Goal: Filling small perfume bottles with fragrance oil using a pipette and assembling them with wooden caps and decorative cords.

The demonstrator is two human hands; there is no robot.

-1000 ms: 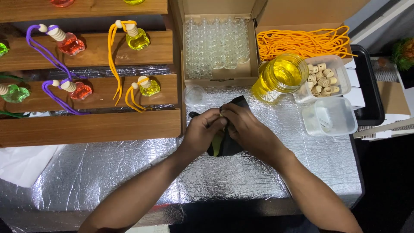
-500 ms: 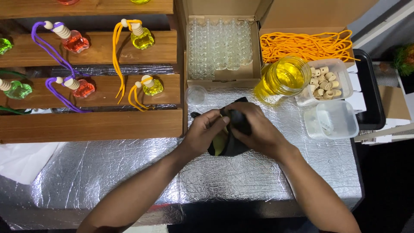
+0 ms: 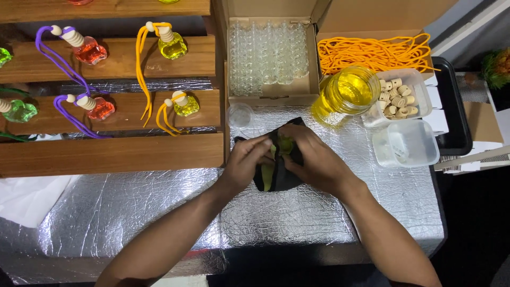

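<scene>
Both hands have shifted little since the earlier frame, staying closed together over the black cloth [image 3: 280, 178], though a small yellow-green bottle [image 3: 285, 144] now shows between the fingers. That cloth lies on the foil-covered tabletop [image 3: 159, 207], just below the cardboard box of empty glass bottles [image 3: 267, 53]. Left hand [image 3: 248, 159] pinches the cloth's left edge; right hand [image 3: 313, 159] grips cloth and bottle from the right. Beside the box stands a jar of yellow liquid [image 3: 348, 93], then a tub of wooden caps [image 3: 398, 98], with orange cords [image 3: 374, 53] behind. Filled bottles rest on wooden shelves [image 3: 122, 154] at left.
</scene>
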